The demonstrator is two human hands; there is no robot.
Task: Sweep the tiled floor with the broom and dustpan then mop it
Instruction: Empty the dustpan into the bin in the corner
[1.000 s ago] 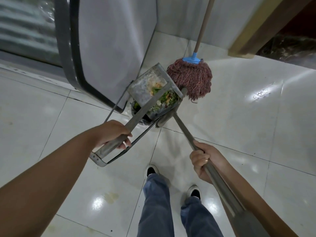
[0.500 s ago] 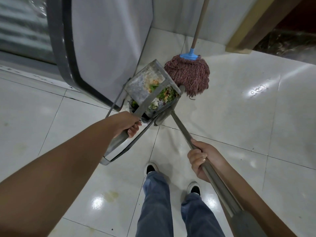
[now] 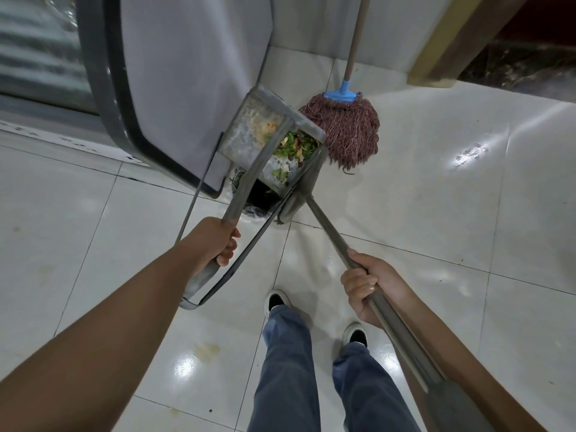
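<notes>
My left hand (image 3: 218, 241) grips the metal handle of a steel dustpan (image 3: 249, 132), held tilted above the floor. Green and orange scraps (image 3: 296, 146) lie in its pan, sliding toward the lower edge over a dark bin (image 3: 258, 194) lined with a black bag, mostly hidden below. My right hand (image 3: 367, 282) grips a long metal broom handle (image 3: 330, 229) that crosses under the dustpan; the broom's head is hidden behind the pan. A reddish string mop (image 3: 346, 129) with a blue socket and wooden pole leans against the wall just right of the dustpan.
A large white appliance with a dark rim (image 3: 174, 82) stands at the left, close beside the dustpan. A wooden door frame (image 3: 442, 57) is at the upper right. My two shoes (image 3: 277, 302) stand on glossy white floor tiles (image 3: 436, 198), wet in patches.
My left hand has slid along the dustpan handle and tipped the pan steeper; the scraps have slipped lower toward the bin. My right hand keeps its hold on the broom.
</notes>
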